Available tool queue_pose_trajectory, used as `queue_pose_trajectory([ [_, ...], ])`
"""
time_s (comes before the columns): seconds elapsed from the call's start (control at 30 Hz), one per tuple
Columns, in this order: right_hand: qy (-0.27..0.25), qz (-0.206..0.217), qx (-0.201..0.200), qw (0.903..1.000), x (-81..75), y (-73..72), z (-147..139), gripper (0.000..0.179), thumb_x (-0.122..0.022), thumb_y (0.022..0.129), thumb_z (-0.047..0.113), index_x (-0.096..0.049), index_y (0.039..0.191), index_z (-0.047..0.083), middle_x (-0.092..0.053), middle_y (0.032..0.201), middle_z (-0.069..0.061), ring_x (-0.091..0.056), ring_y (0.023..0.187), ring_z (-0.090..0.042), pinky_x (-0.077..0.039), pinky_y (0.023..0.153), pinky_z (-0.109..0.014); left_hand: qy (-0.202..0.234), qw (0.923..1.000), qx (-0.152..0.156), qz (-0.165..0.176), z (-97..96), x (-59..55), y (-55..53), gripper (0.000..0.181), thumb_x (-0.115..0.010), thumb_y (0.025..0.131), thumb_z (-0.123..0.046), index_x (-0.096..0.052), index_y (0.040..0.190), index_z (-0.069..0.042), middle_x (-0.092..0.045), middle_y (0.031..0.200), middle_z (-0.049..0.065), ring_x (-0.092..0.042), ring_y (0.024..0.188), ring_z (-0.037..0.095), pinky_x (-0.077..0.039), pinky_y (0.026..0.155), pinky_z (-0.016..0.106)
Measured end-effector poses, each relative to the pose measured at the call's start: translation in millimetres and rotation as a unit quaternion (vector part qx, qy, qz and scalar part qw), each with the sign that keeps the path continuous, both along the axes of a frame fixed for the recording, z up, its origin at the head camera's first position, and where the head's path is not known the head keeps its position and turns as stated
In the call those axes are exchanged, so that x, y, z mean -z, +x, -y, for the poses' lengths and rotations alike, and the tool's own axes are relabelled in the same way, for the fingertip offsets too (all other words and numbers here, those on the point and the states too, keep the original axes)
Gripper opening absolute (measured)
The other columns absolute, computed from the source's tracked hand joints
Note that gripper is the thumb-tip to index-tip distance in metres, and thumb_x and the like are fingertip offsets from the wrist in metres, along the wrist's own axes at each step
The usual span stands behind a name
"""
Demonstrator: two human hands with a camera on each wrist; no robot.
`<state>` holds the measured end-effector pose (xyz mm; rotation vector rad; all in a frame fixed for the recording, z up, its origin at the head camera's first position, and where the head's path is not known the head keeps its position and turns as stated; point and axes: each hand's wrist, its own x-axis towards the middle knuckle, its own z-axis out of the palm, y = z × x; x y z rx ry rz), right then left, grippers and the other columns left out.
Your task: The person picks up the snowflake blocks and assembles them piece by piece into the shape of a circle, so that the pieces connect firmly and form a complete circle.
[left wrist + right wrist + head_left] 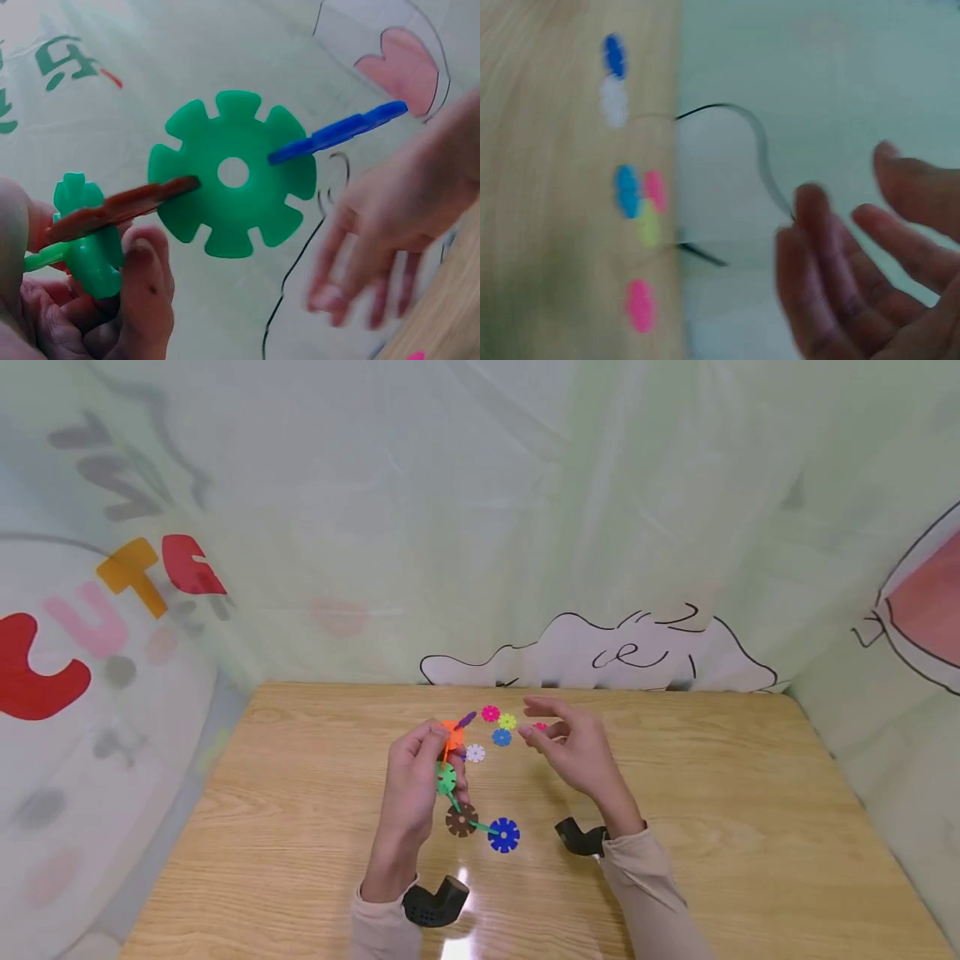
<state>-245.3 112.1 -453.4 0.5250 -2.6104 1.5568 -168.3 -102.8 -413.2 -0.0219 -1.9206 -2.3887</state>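
My left hand (411, 768) pinches a chain of slotted snowflake discs near its upper end, by an orange disc (452, 737) with a purple disc (467, 719) slotted into it. From there the chain hangs down through a green disc (446, 779) and a brown disc (462, 820) to a dark blue disc (504, 835). Close up in the left wrist view, a large green disc (232, 214) joins a brown one and a blue one edge-on. My right hand (576, 750) is raised over the table with fingers loosely bent and nothing in them.
Loose discs lie toward the back of the wooden table (712, 827): pink (491, 713), yellow (507, 722), light blue (501, 737), white (476, 752), and another pink one (640, 306) by the right hand. A printed curtain (487, 527) hangs behind the table. Black devices (437, 903) sit at both wrists.
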Motion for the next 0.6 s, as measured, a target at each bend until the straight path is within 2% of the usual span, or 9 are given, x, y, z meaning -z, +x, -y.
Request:
queue_pose_trajectory([
  [0.07,0.041,0.043,0.001,0.9982,16.1,-8.2,3,0.042,-0.074,0.101,0.018,-0.066,0.140,0.006,-0.074,0.126,-0.019,-0.076,0.083,-0.028,-0.059,0.063,-0.023,0.001,0.9996,-0.028,-0.001,6.0,1.5,-1.2,0.034,-0.042,0.110,-0.014,-0.055,0.085,0.005,-0.058,0.058,0.002,-0.056,0.044,0.011,-0.055,0.044,0.025],
  [0.13,0.070,0.063,-0.012,0.9955,27.9,-12.7,9,0.042,-0.074,0.101,0.020,-0.067,0.139,0.004,-0.074,0.123,-0.020,-0.071,0.074,-0.025,-0.054,0.059,-0.023,0.006,0.9990,-0.043,-0.007,9.5,2.8,-2.0,0.035,-0.042,0.110,-0.015,-0.054,0.084,0.004,-0.058,0.057,0.002,-0.056,0.043,0.011,-0.055,0.043,0.025],
  [0.2,0.097,0.058,-0.032,0.9931,36.8,-15.0,20,0.041,-0.075,0.101,0.021,-0.068,0.137,0.004,-0.074,0.120,-0.020,-0.063,0.065,-0.020,-0.049,0.056,-0.023,0.012,0.9986,-0.049,-0.017,10.6,3.5,-2.5,0.035,-0.042,0.110,-0.015,-0.054,0.082,0.003,-0.057,0.056,0.002,-0.056,0.043,0.011,-0.055,0.042,0.025],
  [0.27,0.121,0.039,-0.045,0.9909,42.5,-15.4,32,0.041,-0.076,0.099,0.023,-0.070,0.136,0.005,-0.073,0.120,-0.020,-0.055,0.063,-0.018,-0.048,0.059,-0.026,0.018,0.9983,-0.049,-0.026,10.2,4.6,-3.1,0.036,-0.040,0.110,-0.015,-0.053,0.081,0.003,-0.056,0.056,0.001,-0.055,0.042,0.011,-0.054,0.041,0.025],
  [0.33,0.135,0.025,-0.049,0.9894,46.3,-14.4,44,0.042,-0.078,0.098,0.023,-0.071,0.136,0.008,-0.071,0.123,-0.019,-0.060,0.076,-0.021,-0.052,0.069,-0.032,0.023,0.9980,-0.050,-0.031,9.1,5.0,-3.7,0.037,-0.039,0.109,-0.015,-0.052,0.079,0.004,-0.056,0.055,0.001,-0.054,0.041,0.011,-0.053,0.040,0.025],
  [0.4,0.148,0.018,-0.047,0.9878,49.5,-13.1,56,0.043,-0.080,0.096,0.024,-0.071,0.136,0.011,-0.068,0.127,-0.017,-0.065,0.095,-0.027,-0.058,0.084,-0.041,0.028,0.9977,-0.051,-0.034,7.9,5.4,-4.3,0.037,-0.039,0.108,-0.014,-0.051,0.078,0.004,-0.055,0.054,0.001,-0.053,0.040,0.011,-0.051,0.039,0.024],
  [0.5,0.170,0.018,-0.047,0.9842,54.0,-11.6,72,0.043,-0.081,0.095,0.023,-0.072,0.136,0.013,-0.064,0.134,-0.015,-0.064,0.122,-0.034,-0.057,0.103,-0.052,0.035,0.9974,-0.050,-0.038,6.7,4.6,-4.5,0.036,-0.038,0.106,-0.013,-0.051,0.078,0.005,-0.054,0.054,0.001,-0.052,0.040,0.011,-0.050,0.039,0.023],
  [0.6,0.201,0.012,-0.056,0.9778,59.6,-11.2,84,0.041,-0.081,0.095,0.022,-0.074,0.134,0.012,-0.065,0.135,-0.015,-0.067,0.121,-0.036,-0.059,0.104,-0.053,0.042,0.9972,-0.045,-0.042,6.8,4.2,-4.2,0.035,-0.035,0.105,-0.011,-0.050,0.077,0.004,-0.055,0.056,0.000,-0.053,0.041,0.011,-0.049,0.040,0.021],
])
